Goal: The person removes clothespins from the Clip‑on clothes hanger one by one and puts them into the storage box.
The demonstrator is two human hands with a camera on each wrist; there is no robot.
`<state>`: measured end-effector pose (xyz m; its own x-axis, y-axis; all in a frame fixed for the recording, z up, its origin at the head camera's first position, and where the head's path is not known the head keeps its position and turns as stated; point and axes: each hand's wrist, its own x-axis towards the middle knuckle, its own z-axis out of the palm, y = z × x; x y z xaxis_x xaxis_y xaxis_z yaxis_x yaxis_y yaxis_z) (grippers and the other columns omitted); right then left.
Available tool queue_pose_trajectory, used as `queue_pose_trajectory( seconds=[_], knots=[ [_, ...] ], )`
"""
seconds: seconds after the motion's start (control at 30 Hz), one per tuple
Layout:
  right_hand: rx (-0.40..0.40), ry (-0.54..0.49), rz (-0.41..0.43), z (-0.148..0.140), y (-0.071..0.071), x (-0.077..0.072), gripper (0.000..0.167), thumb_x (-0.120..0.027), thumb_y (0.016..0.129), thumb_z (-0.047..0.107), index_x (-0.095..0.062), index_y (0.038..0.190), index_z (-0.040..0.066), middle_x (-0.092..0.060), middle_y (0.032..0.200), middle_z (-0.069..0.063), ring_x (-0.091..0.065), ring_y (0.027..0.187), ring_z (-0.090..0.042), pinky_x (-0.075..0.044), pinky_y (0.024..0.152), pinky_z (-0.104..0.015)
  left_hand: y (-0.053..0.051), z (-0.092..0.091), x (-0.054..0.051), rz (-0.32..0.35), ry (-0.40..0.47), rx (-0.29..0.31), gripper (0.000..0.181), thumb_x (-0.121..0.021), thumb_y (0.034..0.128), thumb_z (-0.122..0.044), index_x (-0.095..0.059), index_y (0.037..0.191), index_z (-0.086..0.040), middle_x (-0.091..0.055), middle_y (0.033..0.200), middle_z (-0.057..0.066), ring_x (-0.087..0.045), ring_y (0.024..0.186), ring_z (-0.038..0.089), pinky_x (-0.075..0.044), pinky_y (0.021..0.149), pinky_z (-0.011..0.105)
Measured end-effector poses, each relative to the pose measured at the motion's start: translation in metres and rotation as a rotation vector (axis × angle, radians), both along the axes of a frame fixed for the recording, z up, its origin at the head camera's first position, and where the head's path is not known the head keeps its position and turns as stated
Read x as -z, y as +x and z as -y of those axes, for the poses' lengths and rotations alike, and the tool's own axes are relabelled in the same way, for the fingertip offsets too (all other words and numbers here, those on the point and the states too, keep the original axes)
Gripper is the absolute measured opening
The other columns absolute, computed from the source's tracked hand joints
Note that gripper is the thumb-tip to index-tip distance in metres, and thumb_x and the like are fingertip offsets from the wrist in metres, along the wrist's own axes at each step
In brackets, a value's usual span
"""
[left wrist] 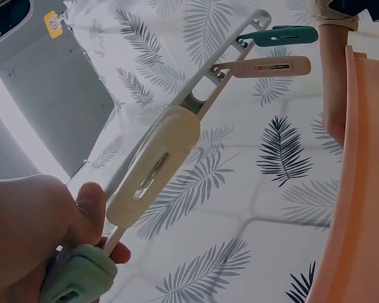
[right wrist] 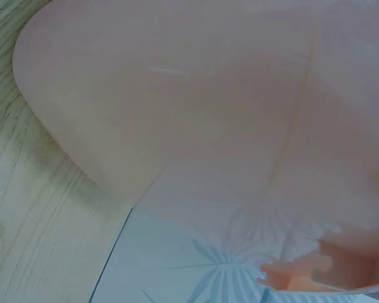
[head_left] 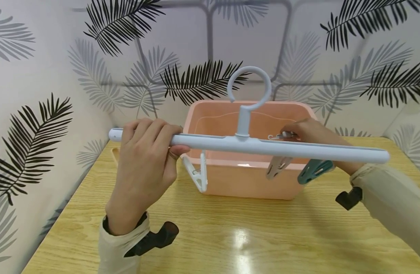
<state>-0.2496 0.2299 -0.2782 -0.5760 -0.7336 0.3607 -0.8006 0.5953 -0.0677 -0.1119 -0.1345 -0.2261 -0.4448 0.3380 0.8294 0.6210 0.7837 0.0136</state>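
My left hand point(head_left: 145, 160) grips a pale blue hanger point(head_left: 210, 142) near its left end, with the round hook upward. From the bar hang a white clothespin point(head_left: 196, 171), a pinkish-beige clothespin point(head_left: 278, 166) and a teal clothespin point(head_left: 314, 171). A green clothespin point(left wrist: 82, 274) hangs close to the left fingers in the left wrist view. Behind the bar, my right hand point(head_left: 307, 131) reaches over the pink basin point(head_left: 251, 182) and pinches a small grey-white clothespin point(head_left: 288, 134) with a tiny hook; the bar partly hides it. The right wrist view shows mostly the basin's wall.
The basin stands on a wood-grain table point(head_left: 230, 232) in front of a leaf-patterned curtain point(head_left: 182, 45). The hanger spans across the front of the basin, above its near rim.
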Motion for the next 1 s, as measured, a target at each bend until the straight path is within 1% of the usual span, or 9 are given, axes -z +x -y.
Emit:
queue_pose_trajectory(
  seconds=[0.1,0.23,0.37,0.53,0.7,0.77,0.8,0.9,1.0],
  knots=[
    [-0.059,0.021,0.013,0.001,-0.005,0.001,0.015,-0.075,0.079,0.001,-0.072,0.092,0.006,-0.065,0.076,0.004,-0.05,0.06,-0.004,-0.042,0.054,-0.028,0.0,0.001,0.0,-0.002,0.004,-0.004,0.023,-0.063,0.0911,-0.021,-0.063,0.095,0.002,-0.06,0.085,0.014,-0.052,0.083,0.033,-0.036,0.084,0.049],
    [-0.072,0.078,0.069,0.004,-0.007,-0.001,0.012,-0.073,0.081,0.002,-0.072,0.092,0.005,-0.07,0.081,0.0,-0.06,0.065,-0.009,-0.049,0.059,-0.031,0.001,0.002,0.0,-0.002,-0.002,-0.007,0.024,-0.061,0.0924,-0.022,-0.063,0.095,0.002,-0.06,0.085,0.013,-0.052,0.083,0.033,-0.036,0.084,0.049],
    [-0.059,0.138,0.108,0.008,-0.009,-0.002,0.01,-0.072,0.083,0.005,-0.071,0.093,0.007,-0.07,0.084,-0.001,-0.064,0.069,-0.012,-0.051,0.062,-0.034,0.001,0.003,0.0,-0.001,0.0,-0.006,0.024,-0.062,0.092,-0.022,-0.063,0.095,0.002,-0.06,0.084,0.013,-0.052,0.083,0.033,-0.036,0.085,0.049],
    [-0.028,0.192,0.185,0.015,-0.011,-0.004,0.003,-0.071,0.086,0.01,-0.071,0.089,0.01,-0.068,0.083,0.003,-0.061,0.07,-0.009,-0.05,0.062,-0.033,0.001,0.003,0.0,-0.002,0.009,-0.003,0.023,-0.063,0.0912,-0.02,-0.063,0.096,0.002,-0.061,0.084,0.013,-0.052,0.082,0.032,-0.036,0.085,0.049],
    [-0.016,0.176,0.164,0.016,-0.012,-0.003,0.004,-0.07,0.087,0.009,-0.07,0.086,0.013,-0.066,0.08,0.007,-0.057,0.069,-0.005,-0.048,0.062,-0.03,0.002,0.002,-0.001,-0.002,0.02,0.003,0.023,-0.064,0.0905,-0.02,-0.063,0.096,0.002,-0.061,0.085,0.013,-0.052,0.083,0.032,-0.036,0.085,0.049],
    [-0.027,0.162,0.141,0.015,-0.012,-0.003,0.005,-0.069,0.087,0.007,-0.07,0.086,0.011,-0.066,0.079,0.007,-0.056,0.068,-0.004,-0.047,0.061,-0.03,0.002,0.002,-0.001,0.0,0.019,0.003,0.023,-0.065,0.0905,-0.021,-0.063,0.096,0.002,-0.061,0.084,0.013,-0.052,0.083,0.032,-0.036,0.085,0.048],
    [-0.025,0.165,0.146,0.014,-0.012,-0.003,0.004,-0.068,0.088,0.007,-0.07,0.087,0.01,-0.067,0.079,0.006,-0.056,0.068,-0.004,-0.047,0.061,-0.03,0.002,0.003,-0.001,0.002,0.013,0.001,0.023,-0.064,0.0908,-0.021,-0.063,0.095,0.002,-0.061,0.084,0.012,-0.052,0.083,0.032,-0.036,0.085,0.048],
    [-0.033,0.144,0.129,0.013,-0.014,-0.002,0.007,-0.069,0.087,0.005,-0.069,0.085,0.012,-0.065,0.078,0.007,-0.055,0.067,-0.003,-0.046,0.06,-0.029,0.002,0.003,-0.001,0.004,0.009,-0.003,0.023,-0.064,0.0907,-0.022,-0.063,0.094,0.001,-0.06,0.083,0.012,-0.052,0.082,0.032,-0.036,0.085,0.048],
    [-0.003,0.145,0.118,0.014,-0.014,-0.003,0.008,-0.069,0.086,0.004,-0.068,0.086,0.012,-0.063,0.074,0.007,-0.053,0.062,-0.004,-0.044,0.056,-0.028,0.001,0.003,-0.001,0.013,0.004,-0.009,0.023,-0.064,0.0906,-0.021,-0.062,0.094,0.001,-0.059,0.083,0.012,-0.052,0.083,0.032,-0.036,0.085,0.048]
  ],
)
